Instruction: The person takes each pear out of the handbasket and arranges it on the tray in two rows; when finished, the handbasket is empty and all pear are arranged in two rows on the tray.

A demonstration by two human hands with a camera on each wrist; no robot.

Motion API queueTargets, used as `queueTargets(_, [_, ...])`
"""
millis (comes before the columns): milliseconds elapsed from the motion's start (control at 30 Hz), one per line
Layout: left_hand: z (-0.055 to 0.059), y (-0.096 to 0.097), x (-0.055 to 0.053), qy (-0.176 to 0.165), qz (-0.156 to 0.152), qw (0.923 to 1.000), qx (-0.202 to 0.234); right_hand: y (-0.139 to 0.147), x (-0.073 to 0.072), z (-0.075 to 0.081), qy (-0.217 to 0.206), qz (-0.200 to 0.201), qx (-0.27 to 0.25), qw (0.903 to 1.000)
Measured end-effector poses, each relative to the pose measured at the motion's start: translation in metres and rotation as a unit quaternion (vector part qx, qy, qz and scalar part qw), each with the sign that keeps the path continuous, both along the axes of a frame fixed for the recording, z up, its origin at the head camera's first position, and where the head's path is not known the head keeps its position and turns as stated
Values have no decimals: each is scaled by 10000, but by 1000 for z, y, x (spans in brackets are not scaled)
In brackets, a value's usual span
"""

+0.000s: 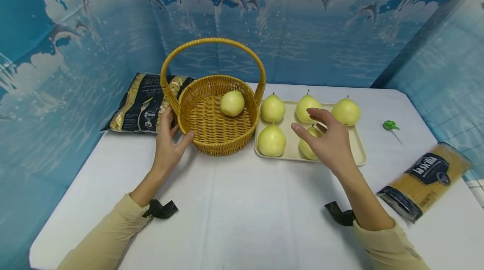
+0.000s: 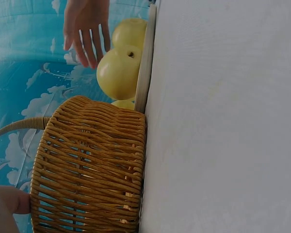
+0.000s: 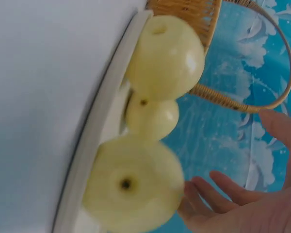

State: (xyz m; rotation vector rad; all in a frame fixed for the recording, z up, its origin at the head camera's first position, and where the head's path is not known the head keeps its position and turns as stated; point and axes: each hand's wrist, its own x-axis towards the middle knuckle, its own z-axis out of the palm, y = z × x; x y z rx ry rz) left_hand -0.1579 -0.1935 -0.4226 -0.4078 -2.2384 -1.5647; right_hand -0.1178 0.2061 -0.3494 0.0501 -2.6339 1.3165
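Observation:
At the left side of a wicker basket (image 1: 223, 148), my left hand (image 1: 168, 148) spreads its thumb and fingers against the outside. The thumb (image 2: 22, 201) touches near the rim; the other fingers are partly hidden. One pale yellow pear (image 1: 232, 103) lies inside the basket. My right hand (image 1: 330, 142) hangs over the right part of a cream tray (image 1: 291, 125), fingers spread and nothing held. Below it is a partly covered pear (image 1: 308, 148), closest to the fingers in the right wrist view. Other pears (image 1: 272, 140) stand on the tray.
A black and gold pasta bag (image 1: 147, 102) lies behind the basket at left. At right are a green-topped small item (image 1: 390, 125) and a spaghetti pack (image 1: 427, 179). The tall handle (image 1: 213, 40) arches over the basket. Dolphin-print curtains (image 1: 302, 43) enclose the white table (image 1: 234, 219).

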Motion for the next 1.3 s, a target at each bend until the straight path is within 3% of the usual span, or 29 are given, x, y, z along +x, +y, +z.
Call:
queueTargets(233, [-2,-1,1,-57,40,10000,2,-37,-9,7,229,616,-161,9977])
queueTargets(533, [-3,-1,3,-103,54,9999,11,-90,-31,5,25,1230,-543,9909])
queueTargets(900, [-2,-1,1,-38,28,10000,-54,-131,-67,2,-42,1065,-638,9923])
queueTargets(1300, [1,0,0,-36,-10,10000,-25,-156,-101,5,-918,946,-580,9896])
